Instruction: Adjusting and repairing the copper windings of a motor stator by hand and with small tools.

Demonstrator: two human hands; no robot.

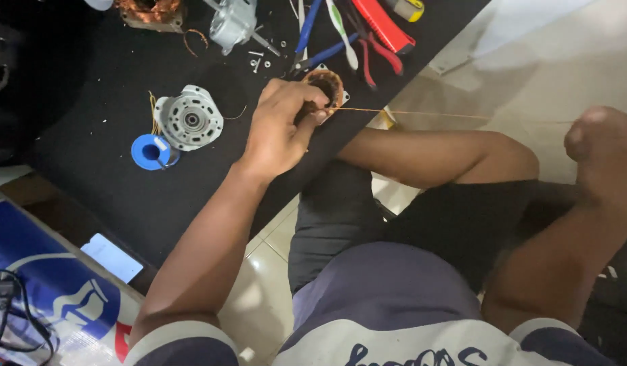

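Left hand [279, 129] at frame centre-top grips the stator [325, 86] on the black desk [110, 176]. Copper wire [422, 113] runs taut from it twd right hand [601, 146], closed in a fist at right edge. Motor housing [189, 118] & blue spool [149, 152] lie left of the hand; pliers [320, 47] above.

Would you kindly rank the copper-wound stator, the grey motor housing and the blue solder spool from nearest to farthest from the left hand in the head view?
1. Copper-wound stator: in the grip of the left hand.
2. Grey motor housing: on the black mat, to the hand's left in the picture.
3. Blue solder spool: farther left, just beyond the housing.
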